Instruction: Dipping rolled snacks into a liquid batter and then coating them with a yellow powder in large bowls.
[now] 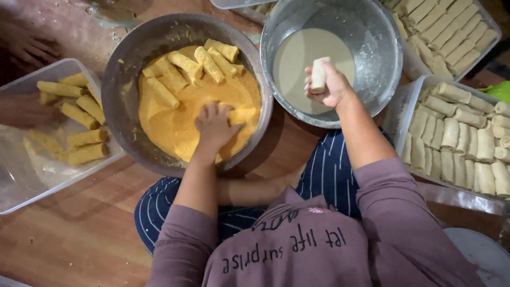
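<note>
My left hand point(215, 126) rests in a grey metal bowl point(119, 79) of orange breadcrumbs, its fingers around a crumb-coated roll point(241, 115). Several more coated rolls point(183, 66) lie at the bowl's far side. My right hand point(332, 85) holds a pale uncoated roll point(319, 74) upright above a second metal bowl point(380, 48) that contains thin beige batter point(297, 58).
A clear plastic tray point(32, 175) at the left holds several coated rolls point(79, 114). Two trays of pale uncoated rolls stand at the right point(462, 143) and top right point(446, 29). Another person's hand point(26, 50) shows at the far left. The floor is wooden.
</note>
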